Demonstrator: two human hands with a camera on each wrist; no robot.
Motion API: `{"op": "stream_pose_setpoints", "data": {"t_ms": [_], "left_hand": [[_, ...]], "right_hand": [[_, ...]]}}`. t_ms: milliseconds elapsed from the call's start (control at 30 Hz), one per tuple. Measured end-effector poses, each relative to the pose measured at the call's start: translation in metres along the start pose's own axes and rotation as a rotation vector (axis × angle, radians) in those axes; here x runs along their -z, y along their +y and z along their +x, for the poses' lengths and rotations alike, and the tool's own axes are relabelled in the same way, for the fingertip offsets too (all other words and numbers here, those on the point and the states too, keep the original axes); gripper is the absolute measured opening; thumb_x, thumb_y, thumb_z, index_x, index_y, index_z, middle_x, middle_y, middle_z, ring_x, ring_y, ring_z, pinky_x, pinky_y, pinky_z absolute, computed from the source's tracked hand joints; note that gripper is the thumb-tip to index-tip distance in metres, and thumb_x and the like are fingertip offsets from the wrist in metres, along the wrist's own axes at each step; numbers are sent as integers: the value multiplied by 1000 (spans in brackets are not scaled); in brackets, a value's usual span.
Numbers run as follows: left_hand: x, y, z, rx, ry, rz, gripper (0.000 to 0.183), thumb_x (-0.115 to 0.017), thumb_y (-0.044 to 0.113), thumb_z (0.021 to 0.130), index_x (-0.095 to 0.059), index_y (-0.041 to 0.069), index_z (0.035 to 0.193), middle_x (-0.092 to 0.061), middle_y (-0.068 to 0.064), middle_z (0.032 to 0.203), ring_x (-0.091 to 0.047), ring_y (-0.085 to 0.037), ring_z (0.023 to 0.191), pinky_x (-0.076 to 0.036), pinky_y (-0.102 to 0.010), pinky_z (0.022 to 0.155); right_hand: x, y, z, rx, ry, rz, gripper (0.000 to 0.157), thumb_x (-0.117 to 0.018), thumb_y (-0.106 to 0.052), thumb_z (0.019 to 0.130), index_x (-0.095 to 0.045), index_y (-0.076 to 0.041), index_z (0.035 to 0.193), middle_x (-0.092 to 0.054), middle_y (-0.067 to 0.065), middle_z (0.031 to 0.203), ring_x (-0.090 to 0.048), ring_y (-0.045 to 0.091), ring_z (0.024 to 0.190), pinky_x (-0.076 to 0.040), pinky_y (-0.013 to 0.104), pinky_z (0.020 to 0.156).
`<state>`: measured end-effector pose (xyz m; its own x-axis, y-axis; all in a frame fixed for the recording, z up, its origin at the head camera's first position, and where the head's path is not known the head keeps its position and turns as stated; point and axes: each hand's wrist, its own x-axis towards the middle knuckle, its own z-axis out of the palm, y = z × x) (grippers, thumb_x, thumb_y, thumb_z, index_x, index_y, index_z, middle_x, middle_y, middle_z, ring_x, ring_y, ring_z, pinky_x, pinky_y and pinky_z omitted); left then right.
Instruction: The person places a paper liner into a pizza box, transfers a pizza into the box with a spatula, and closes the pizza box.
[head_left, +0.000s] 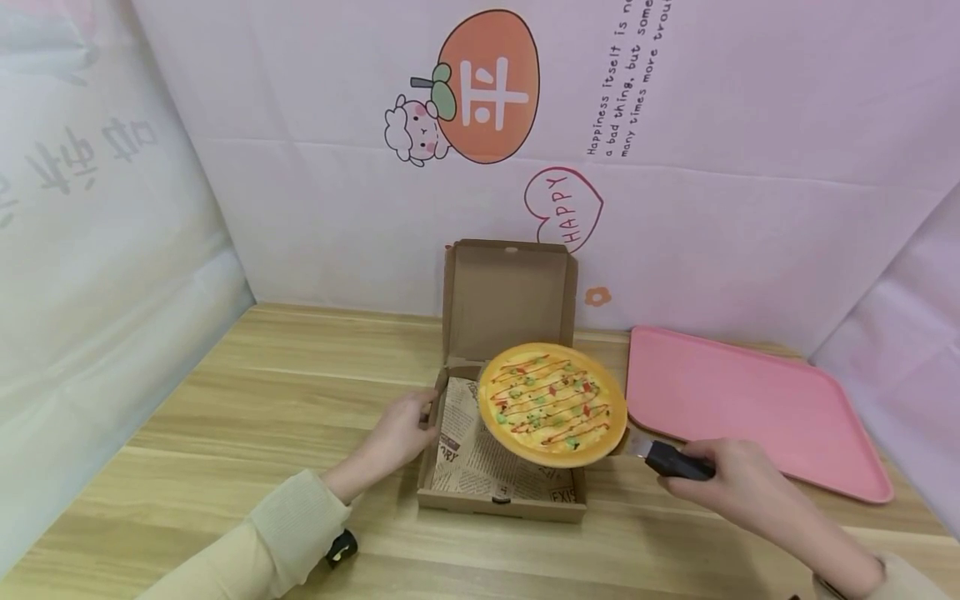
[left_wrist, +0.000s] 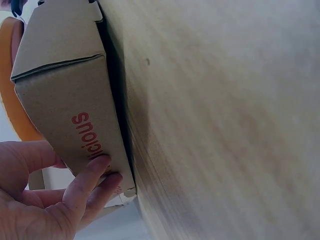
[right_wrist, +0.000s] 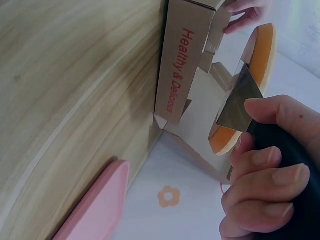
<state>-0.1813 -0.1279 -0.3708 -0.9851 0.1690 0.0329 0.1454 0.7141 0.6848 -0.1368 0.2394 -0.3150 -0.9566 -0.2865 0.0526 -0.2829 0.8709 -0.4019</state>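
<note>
A round pizza with red sauce lines and green and red bits rests on the metal blade of a black-handled pizza server. My right hand grips the handle, fingers curled round it. Below the pizza stands a cardboard pizza box with its lid up; printed paper lines its bottom. The pizza hangs over the box's right part, apart from the paper, its blade under it in the right wrist view. At the box's left wall, my left hand pinches the side, fingers on the outer face.
A pink tray lies to the right of the box on the wooden table. Behind the box hangs a printed cloth, close to the raised lid. A small black object is beside the left sleeve.
</note>
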Motion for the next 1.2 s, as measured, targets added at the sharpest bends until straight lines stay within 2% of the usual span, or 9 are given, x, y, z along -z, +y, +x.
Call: {"op": "stream_pose_setpoints", "data": {"t_ms": [267, 500, 633, 867, 1067, 1200], "left_hand": [[1, -1, 0, -2, 1, -2, 56, -62, -3, 76, -43, -9, 128, -45, -28, 128, -54, -36, 104, -53, -21, 62], [1, -1, 1, 17, -7, 10, 57, -61, -4, 76, -42, -8, 130, -43, -26, 132, -53, -35, 106, -54, -25, 68], [1, 0, 1, 27, -13, 15, 57, -61, -4, 76, -42, -7, 130, -43, -25, 133, -52, -34, 108, -53, -25, 68], [0, -1, 2, 30, -8, 38, 57, -61, -2, 77, -42, -6, 131, -43, -24, 133, -49, -34, 112, -52, -33, 81], [0, -1, 2, 26, -12, 38, 57, -61, -3, 77, -42, -7, 130, -42, -24, 134, -49, -34, 112, -52, -34, 81], [0, -1, 2, 27, -12, 34, 56, -60, -3, 77, -42, -8, 130, -43, -24, 132, -48, -36, 114, -49, -40, 88]], "right_hand": [[-6, -8, 4, -2, -34, 50, 17, -72, -27, 71, -60, -17, 66, -45, -9, 52, -36, 3, 43, -33, 18, 40], [-16, -10, 7, 38, -70, 85, 16, -72, -26, 73, -66, -12, 78, -51, -8, 57, -38, 3, 46, -36, 19, 40], [-21, -12, 9, 46, -78, 93, 16, -73, -26, 71, -67, -13, 79, -55, -9, 60, -39, 3, 48, -36, 19, 42], [-29, -14, 12, 66, -69, 82, 13, -73, -25, 69, -65, -16, 74, -53, -10, 59, -40, 2, 48, -36, 18, 42], [-36, -15, 14, 51, -73, 61, 15, -73, -27, 67, -63, -17, 71, -51, -11, 57, -40, 3, 49, -36, 19, 43], [-39, -16, 15, 47, -88, 63, 16, -74, -26, 67, -64, -15, 72, -52, -9, 58, -42, 5, 51, -36, 19, 45]]}}
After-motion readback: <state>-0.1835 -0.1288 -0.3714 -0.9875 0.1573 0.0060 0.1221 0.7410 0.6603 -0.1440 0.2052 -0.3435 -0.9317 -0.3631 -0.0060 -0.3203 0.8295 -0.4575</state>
